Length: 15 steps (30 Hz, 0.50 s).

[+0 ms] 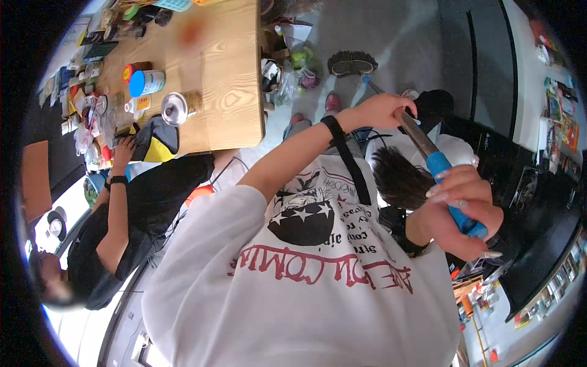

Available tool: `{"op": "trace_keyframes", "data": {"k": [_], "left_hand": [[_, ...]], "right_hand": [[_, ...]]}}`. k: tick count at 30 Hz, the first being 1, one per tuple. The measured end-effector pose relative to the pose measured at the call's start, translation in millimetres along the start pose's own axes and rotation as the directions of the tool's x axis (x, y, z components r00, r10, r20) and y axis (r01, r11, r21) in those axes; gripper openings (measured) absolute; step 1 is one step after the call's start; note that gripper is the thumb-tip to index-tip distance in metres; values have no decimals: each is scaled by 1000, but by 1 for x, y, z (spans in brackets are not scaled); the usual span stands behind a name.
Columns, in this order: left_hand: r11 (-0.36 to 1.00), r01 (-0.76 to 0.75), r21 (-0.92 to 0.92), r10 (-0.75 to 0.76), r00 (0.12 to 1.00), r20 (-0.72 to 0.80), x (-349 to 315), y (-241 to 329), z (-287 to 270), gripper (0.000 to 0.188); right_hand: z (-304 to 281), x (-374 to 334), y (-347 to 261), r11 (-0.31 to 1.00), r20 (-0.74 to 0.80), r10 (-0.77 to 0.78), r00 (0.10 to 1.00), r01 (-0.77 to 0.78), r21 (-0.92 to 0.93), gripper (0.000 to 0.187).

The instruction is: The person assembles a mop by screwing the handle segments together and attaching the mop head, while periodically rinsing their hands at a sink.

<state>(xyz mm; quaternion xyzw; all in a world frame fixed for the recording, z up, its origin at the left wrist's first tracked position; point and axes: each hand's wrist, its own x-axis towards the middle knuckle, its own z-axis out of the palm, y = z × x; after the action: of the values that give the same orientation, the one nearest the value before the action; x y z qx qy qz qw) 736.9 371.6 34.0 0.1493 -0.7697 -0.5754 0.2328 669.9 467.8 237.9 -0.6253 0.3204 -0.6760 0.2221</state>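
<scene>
Both my hands grip the long handle of a mop, which slants from my right side to the floor ahead. My left hand wraps around the metal shaft partway along. My right hand is closed around the blue grip at the handle's upper end. The dark, shaggy mop head lies flat on the grey floor, joined to the shaft by a blue piece. It is beyond my pink-red shoes. Part of the shaft is hidden behind my left hand.
A wooden table on the left carries jars and clutter. Bags lie beside it. A person in black rests a hand near a black-and-yellow cloth item. Someone with dark hair is close on my right, near black furniture.
</scene>
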Motion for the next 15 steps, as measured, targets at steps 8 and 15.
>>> {"op": "trace_keyframes", "data": {"k": [8,15], "left_hand": [[968,43,-246,-50,998,-25,-64,-21,-22,28],[991,26,-132,-18,998,55,-101,-16,-17,26]], "right_hand": [[84,-25,6,995,130,-77,989,85,-59,44],[127,-75,-17,960,-74,29,997,-48,-274,42]]}}
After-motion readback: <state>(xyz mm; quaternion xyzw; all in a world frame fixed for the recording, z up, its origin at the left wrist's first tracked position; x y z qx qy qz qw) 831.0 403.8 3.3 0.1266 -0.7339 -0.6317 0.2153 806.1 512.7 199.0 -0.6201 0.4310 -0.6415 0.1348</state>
